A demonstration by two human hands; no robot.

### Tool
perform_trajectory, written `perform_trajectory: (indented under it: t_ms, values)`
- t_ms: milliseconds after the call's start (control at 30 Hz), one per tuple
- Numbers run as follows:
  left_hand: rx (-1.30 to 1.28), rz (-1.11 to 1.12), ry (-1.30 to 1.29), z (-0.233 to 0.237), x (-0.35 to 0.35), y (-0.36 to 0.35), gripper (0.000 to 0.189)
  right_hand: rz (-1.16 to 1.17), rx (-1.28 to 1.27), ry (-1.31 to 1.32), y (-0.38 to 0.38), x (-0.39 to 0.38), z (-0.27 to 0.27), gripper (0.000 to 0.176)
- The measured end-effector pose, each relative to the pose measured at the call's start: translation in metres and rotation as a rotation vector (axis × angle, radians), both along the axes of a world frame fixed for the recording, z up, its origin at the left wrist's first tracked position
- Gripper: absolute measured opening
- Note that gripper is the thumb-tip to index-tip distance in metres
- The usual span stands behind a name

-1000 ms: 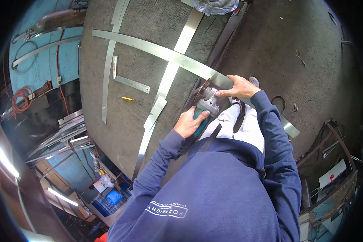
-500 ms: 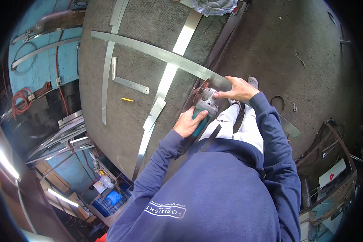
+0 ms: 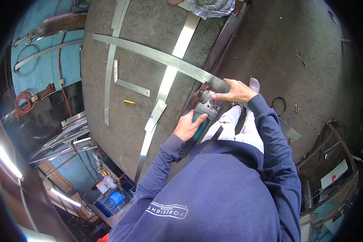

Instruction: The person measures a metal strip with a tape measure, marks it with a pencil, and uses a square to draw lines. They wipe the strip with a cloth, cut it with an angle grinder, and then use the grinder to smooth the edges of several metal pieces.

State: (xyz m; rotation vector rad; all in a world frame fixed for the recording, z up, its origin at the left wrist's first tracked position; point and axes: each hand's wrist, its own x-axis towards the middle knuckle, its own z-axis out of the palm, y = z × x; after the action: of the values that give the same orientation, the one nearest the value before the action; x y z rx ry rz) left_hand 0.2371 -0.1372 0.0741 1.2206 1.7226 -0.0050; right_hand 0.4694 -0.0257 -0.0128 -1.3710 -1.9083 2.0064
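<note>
My left hand (image 3: 189, 126) is wrapped round the teal body of an angle grinder (image 3: 201, 120). Its reddish disc (image 3: 199, 92) stands upright beside the end of a long metal strip (image 3: 149, 53), near the table edge. At that end, my right hand (image 3: 238, 91) has its fingers on the strip, with the thumb reaching to the grinder's grey head. The long strip lies across two other metal strips on the table (image 3: 129, 113). A metal square (image 3: 133, 87) and a yellow pencil (image 3: 129, 102) lie to the left.
A short metal piece (image 3: 155, 115) overlaps the bright strip (image 3: 166, 84). Crumpled plastic-like material (image 3: 213, 7) sits at the table's top edge. On the floor at right are a metal offcut (image 3: 289, 130) and a rusty frame (image 3: 343, 141).
The view has shifted slightly, and table and strips appear a little lower and to the right. Both hands keep their holds on the grinder and strip.
</note>
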Motion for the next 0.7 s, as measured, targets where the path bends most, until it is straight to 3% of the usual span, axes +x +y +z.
perform_trajectory:
  t_ms: [267, 433, 567, 700]
  values:
    - [0.001, -0.009, -0.008, 0.001, 0.003, 0.004, 0.069, -0.005, -0.05, 0.002, 0.003, 0.0, 0.002, 0.114]
    - [0.016, -0.014, -0.028, -0.006, 0.001, 0.003, 0.067, -0.089, 0.122, 0.005, -0.006, -0.005, -0.004, 0.11]
    - [-0.032, -0.055, 0.018, -0.006, 0.001, 0.004, 0.061, -0.051, 0.016, 0.01, -0.005, -0.002, 0.004, 0.11]
    - [0.051, -0.005, -0.086, -0.003, 0.006, 0.005, 0.061, -0.111, 0.092, 0.003, -0.01, -0.006, -0.007, 0.104]
